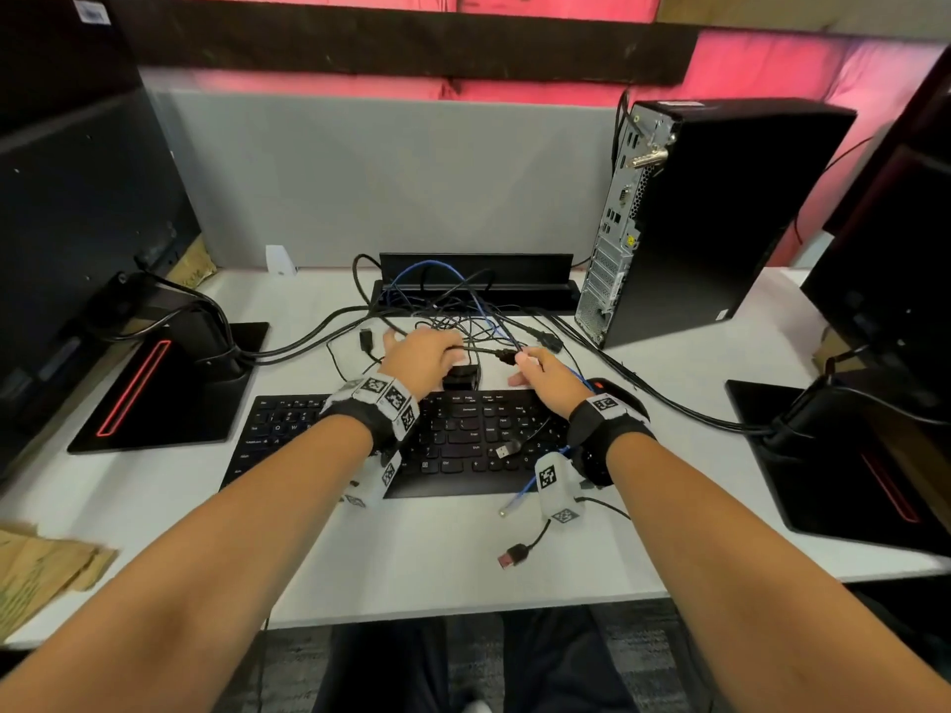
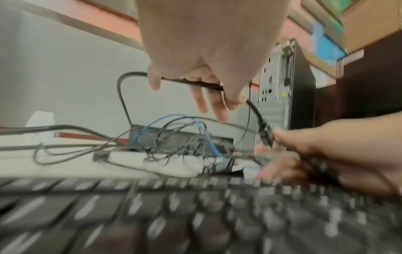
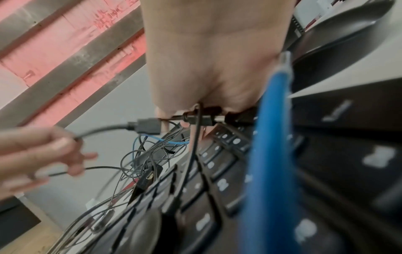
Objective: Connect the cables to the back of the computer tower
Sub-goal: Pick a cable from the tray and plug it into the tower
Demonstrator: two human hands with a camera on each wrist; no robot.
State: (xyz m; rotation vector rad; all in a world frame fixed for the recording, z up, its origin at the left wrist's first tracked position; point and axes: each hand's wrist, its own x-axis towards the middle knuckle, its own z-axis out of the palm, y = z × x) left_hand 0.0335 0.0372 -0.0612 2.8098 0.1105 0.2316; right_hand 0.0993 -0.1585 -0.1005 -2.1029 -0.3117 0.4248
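Note:
The black computer tower point(image 1: 720, 218) stands at the back right, its metal rear panel point(image 1: 620, 218) facing left. A tangle of cables point(image 1: 453, 311) lies behind the keyboard. My left hand point(image 1: 432, 352) holds a black cable point(image 2: 202, 84) between thumb and fingers. A short way along it, my right hand point(image 1: 525, 365) pinches that cable's plug point(image 1: 507, 356), also visible as the plug point(image 3: 147, 127) in the right wrist view. Both hands hover over the keyboard's far edge, well left of the tower. A blue network cable point(image 3: 272, 137) runs under my right wrist.
A black keyboard point(image 1: 453, 445) lies below my hands, with a loose USB plug point(image 1: 507, 449) on it. A red-tipped plug point(image 1: 512, 557) lies near the table's front edge. A mouse point(image 1: 612, 391) sits beside my right wrist. Monitor stands point(image 1: 170, 393) point(image 1: 833, 455) flank the desk.

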